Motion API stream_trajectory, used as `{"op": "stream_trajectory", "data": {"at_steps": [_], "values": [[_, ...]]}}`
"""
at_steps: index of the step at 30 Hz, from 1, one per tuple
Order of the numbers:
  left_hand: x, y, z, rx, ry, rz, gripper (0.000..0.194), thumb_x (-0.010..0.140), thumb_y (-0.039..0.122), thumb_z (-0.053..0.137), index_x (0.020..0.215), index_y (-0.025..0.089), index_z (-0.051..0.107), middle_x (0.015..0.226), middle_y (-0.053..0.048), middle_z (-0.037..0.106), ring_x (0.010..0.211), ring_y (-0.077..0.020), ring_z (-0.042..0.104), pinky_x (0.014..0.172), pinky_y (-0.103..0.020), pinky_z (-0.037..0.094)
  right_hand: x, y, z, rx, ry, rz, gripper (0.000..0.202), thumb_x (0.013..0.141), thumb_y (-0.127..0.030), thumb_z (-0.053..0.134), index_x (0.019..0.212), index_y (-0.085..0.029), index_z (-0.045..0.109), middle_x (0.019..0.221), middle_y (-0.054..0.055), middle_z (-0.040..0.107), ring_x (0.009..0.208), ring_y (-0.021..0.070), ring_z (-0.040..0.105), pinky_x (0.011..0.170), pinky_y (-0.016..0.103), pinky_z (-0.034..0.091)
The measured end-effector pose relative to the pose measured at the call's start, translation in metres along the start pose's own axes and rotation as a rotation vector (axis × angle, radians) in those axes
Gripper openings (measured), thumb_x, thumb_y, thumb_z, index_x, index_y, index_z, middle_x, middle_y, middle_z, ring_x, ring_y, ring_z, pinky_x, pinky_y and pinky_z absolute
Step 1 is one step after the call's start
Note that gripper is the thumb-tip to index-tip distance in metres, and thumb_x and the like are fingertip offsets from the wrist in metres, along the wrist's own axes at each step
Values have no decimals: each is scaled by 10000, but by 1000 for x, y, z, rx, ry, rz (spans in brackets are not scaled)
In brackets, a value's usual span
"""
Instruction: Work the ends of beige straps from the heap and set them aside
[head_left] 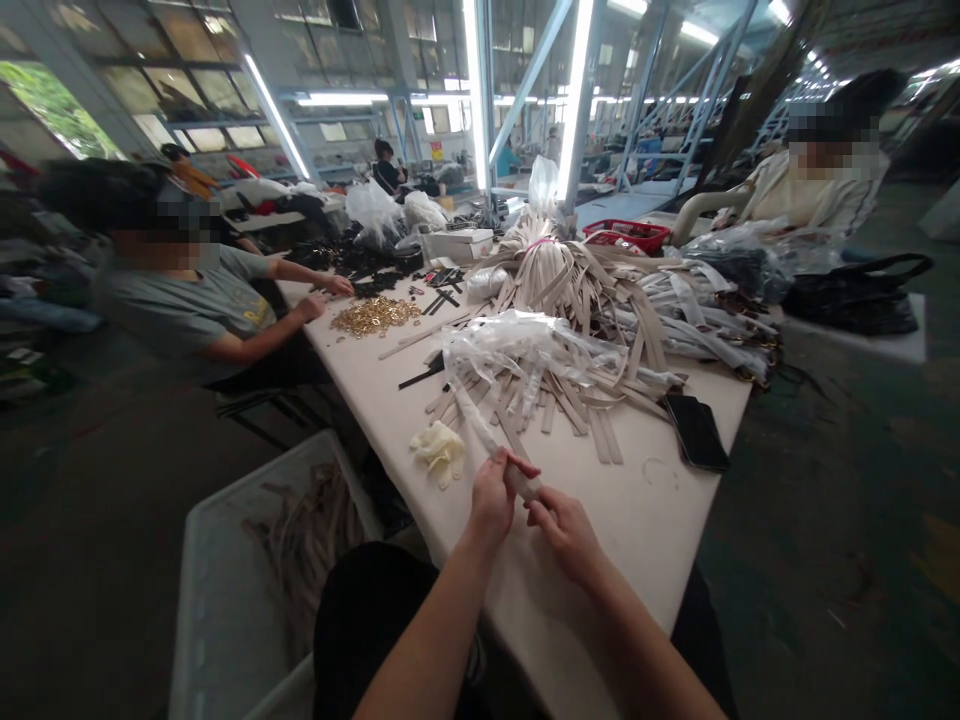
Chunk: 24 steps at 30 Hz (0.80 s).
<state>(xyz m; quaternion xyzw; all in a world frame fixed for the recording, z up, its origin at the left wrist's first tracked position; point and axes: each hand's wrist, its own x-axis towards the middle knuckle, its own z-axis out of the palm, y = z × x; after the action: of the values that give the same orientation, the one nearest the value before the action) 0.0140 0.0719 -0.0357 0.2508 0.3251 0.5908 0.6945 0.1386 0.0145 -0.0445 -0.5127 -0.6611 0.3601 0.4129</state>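
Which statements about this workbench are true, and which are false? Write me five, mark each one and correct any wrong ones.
1. The left hand and right hand hold the same pale strip. True.
2. The red basket stands between the person and the strap pile. False: the basket is beyond the pile.
3. Gold-coloured metal pieces lie near the hands of a co-worker on the left. True.
4. The plastic bin stands on the table. False: the bin is beside the table, lower down.
5. The straps in the bin are bright blue. False: they are dull greyish brown.
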Motion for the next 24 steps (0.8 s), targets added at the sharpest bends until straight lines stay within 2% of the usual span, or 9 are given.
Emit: {"op": "stream_trajectory", "data": {"at_steps": [3,5,7,9,13,15,18,21,24], "values": [[-5,-1,2,-23,-1,44,295,865,449,651,806,175,560,671,-25,648,706,-192,675,653,-280,509,-4,-4,4,-46,1,55,396,1010,-355,405,748,-186,649,725,44,682,724,187,637,696,264,429],[-10,-7,3,1,-16,-17,330,871,489,628,787,182,544,665,-27,642,626,-181,648,532,-250,460,-3,-5,8,-30,-1,108,397,1017,-366,387,795,-186,662,673,35,678,624,177,628,627,257,424],[-13,-10,4,23,-33,-85,357,878,513,607,767,181,538,672,-33,643,546,-162,606,482,-245,428,-2,-5,9,-12,14,124,393,1016,-382,386,827,-188,670,684,38,691,604,180,634,597,255,424],[-12,-9,4,0,-37,-72,346,886,497,605,763,181,536,671,-33,639,565,-163,613,548,-268,473,-1,-6,6,-23,23,97,369,1007,-389,413,834,-195,675,742,44,712,662,190,656,630,258,441],[-4,-1,2,-81,-33,57,289,888,441,626,789,185,533,672,-21,629,711,-186,659,788,-337,517,-1,-8,1,-144,32,2,341,980,-338,469,734,-205,664,758,39,714,788,207,666,834,302,448],[-3,-4,2,-67,-46,38,296,884,447,627,784,185,531,669,-21,628,710,-188,656,794,-347,518,0,-7,2,-175,49,2,355,979,-318,460,714,-202,666,757,48,711,797,214,664,828,306,451],[-5,-10,1,-17,-58,-53,322,878,473,625,769,185,530,664,-29,628,716,-201,660,732,-333,524,2,-5,4,-140,63,34,339,989,-327,432,833,-192,701,845,72,727,788,217,668,735,290,471],[-4,-6,2,-23,-63,-26,318,884,468,619,773,186,524,690,-29,633,715,-188,652,749,-332,524,1,-2,2,-144,39,-22,284,979,-330,456,905,-196,695,899,68,731,853,223,669,876,333,467],[-1,2,4,-55,-51,49,308,899,463,597,786,190,511,709,-20,626,719,-171,641,799,-342,520,2,0,-3,-235,6,-74,282,975,-309,459,817,-209,671,765,32,708,782,210,654,1012,394,395]]}}
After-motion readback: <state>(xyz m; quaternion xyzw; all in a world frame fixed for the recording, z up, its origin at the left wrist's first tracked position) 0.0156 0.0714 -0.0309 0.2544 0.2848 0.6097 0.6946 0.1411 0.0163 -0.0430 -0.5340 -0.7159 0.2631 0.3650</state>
